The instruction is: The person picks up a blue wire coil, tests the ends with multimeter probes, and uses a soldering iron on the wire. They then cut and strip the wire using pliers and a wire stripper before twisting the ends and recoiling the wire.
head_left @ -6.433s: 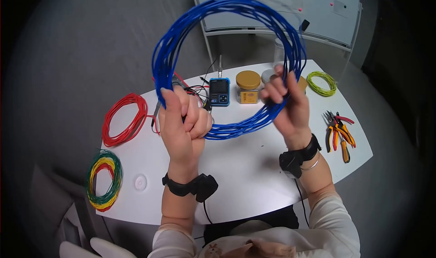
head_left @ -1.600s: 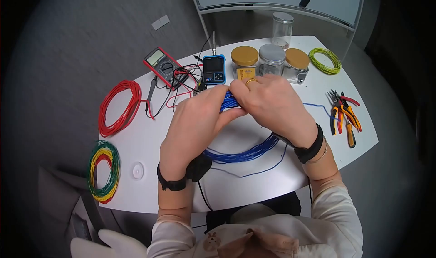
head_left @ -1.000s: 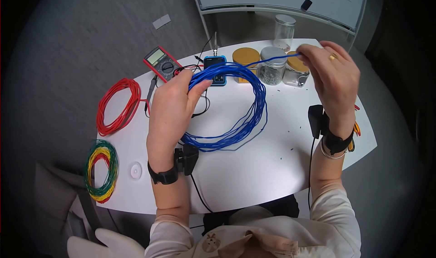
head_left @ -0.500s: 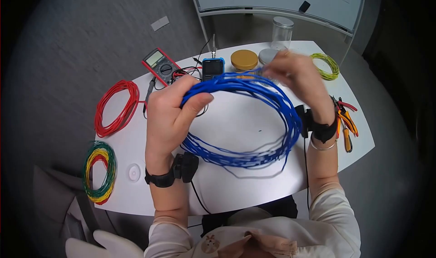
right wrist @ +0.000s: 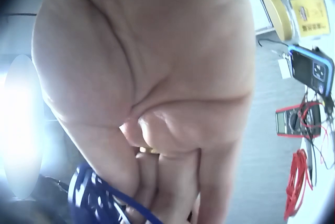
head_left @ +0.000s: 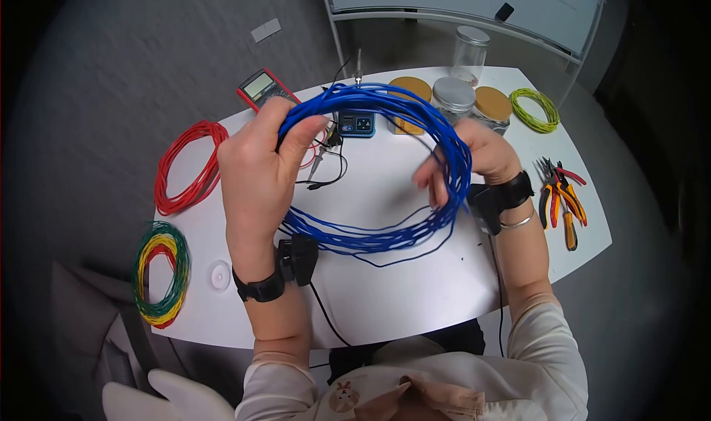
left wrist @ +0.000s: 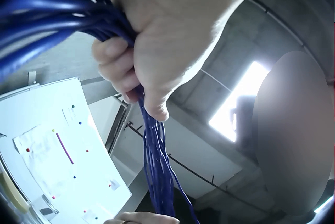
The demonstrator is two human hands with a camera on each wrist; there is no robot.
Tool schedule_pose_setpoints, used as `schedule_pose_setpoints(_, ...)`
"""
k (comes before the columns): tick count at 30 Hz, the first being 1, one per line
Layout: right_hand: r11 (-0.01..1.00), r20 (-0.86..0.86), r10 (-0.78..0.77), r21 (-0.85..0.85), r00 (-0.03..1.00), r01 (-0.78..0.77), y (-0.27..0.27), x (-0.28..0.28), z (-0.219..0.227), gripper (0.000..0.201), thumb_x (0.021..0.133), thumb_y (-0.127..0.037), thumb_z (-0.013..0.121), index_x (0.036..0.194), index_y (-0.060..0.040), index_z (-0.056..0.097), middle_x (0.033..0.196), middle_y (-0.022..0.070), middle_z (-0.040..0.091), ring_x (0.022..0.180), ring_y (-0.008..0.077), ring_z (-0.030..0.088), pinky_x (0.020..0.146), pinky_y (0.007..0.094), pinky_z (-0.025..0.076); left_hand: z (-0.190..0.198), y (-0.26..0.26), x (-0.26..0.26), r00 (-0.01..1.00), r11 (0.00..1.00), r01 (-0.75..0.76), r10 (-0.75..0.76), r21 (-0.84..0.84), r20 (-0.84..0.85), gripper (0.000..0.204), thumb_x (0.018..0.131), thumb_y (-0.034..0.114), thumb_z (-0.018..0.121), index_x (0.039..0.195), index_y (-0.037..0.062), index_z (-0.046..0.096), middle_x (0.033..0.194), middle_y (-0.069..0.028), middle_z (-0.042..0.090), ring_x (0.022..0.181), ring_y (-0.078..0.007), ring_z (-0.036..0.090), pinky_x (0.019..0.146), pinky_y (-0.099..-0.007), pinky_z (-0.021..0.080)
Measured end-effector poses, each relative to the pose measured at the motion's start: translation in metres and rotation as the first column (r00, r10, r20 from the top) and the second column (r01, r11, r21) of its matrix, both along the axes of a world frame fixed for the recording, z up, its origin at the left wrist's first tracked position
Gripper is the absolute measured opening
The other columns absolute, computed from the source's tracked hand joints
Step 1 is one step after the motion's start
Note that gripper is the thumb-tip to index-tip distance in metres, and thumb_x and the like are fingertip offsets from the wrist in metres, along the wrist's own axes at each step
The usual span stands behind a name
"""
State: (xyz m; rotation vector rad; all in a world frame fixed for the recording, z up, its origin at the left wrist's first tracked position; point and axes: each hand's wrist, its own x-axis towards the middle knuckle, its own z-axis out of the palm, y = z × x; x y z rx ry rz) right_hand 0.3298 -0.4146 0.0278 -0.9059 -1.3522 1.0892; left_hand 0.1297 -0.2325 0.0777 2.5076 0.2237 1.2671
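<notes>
A coil of blue wire (head_left: 355,239) is held up above the white table, with a loose strand drooping along its lower edge. My left hand (head_left: 255,162) grips the bundle at its upper left, thumb in front; the left wrist view shows the strands (left wrist: 159,171) running out below the fist. At the coil's right side is my right hand (head_left: 485,154), its loosely bent fingers reaching behind the strands into the loop. In the right wrist view, blue wire (right wrist: 94,198) overlaps that hand's thumb and fingers, and part of its fingertips is hidden.
Red wire (head_left: 185,206) and a green, yellow and red coil (head_left: 178,302) lie left by a white disc (head_left: 220,276). Behind are a multimeter (head_left: 261,86), a small blue tester (head_left: 357,125) and several jars (head_left: 453,94). Pliers (head_left: 557,188) and yellow-green wire (head_left: 535,111) are at right.
Earlier my right hand drew a blue strand out to the right, then came back over the coil's top. Now it is lower, at the loop's right side. My left hand keeps its grip.
</notes>
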Motion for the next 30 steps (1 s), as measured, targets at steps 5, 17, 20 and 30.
schedule_pose_setpoints(5,0.961,0.139,-0.270,0.108,0.953,0.256,-0.008,0.006,0.007,0.048,0.078,-0.005,0.060,0.123,0.0040,0.049,0.108,0.0189,0.061,0.098,0.0250,0.061,0.085,0.0352,0.049,0.004,0.005,-0.003,0.994,0.994,-0.103,0.104,-0.023,0.037,0.031,0.083,0.033,0.064,0.077,0.0028,0.058,0.055,-0.0074,0.053,0.045,-0.0152,0.048,0.044,-0.0263,0.035)
schedule_pose_setpoints(17,0.651,0.691,-0.707,0.552,0.151,0.521,0.011,-0.084,0.019,0.052,0.081,-0.006,0.062,0.128,0.0020,0.040,0.119,0.0229,0.052,0.104,0.0373,0.054,0.090,0.0390,0.043,0.000,-0.013,0.006,0.989,0.987,-0.151,0.150,0.058,0.013,0.033,0.083,0.033,0.064,0.073,0.0031,0.054,0.055,-0.0069,0.053,0.046,-0.0166,0.051,0.043,-0.0268,0.038)
schedule_pose_setpoints(20,0.712,0.747,-0.607,0.358,0.272,0.604,0.011,-0.075,0.022,0.036,0.085,-0.007,0.057,0.118,0.0025,0.047,0.094,0.0145,0.059,0.087,0.0256,0.060,0.075,0.0350,0.047,0.000,-0.018,0.005,0.989,0.985,-0.148,0.146,0.086,0.033,0.031,0.082,0.031,0.066,0.073,0.0037,0.055,0.056,-0.0060,0.055,0.047,-0.0158,0.054,0.044,-0.0257,0.039)
schedule_pose_setpoints(30,0.838,-0.272,-0.426,0.242,0.863,0.489,0.044,-0.082,-0.008,0.027,0.098,-0.021,0.040,0.104,0.0016,0.053,0.074,0.0038,0.056,0.067,0.0102,0.058,0.064,0.0218,0.049,0.001,-0.025,0.006,0.983,1.000,-0.023,0.023,0.002,0.181,0.026,0.079,0.026,0.069,0.074,0.0036,0.056,0.058,-0.0063,0.054,0.048,-0.0183,0.052,0.045,-0.0268,0.040)
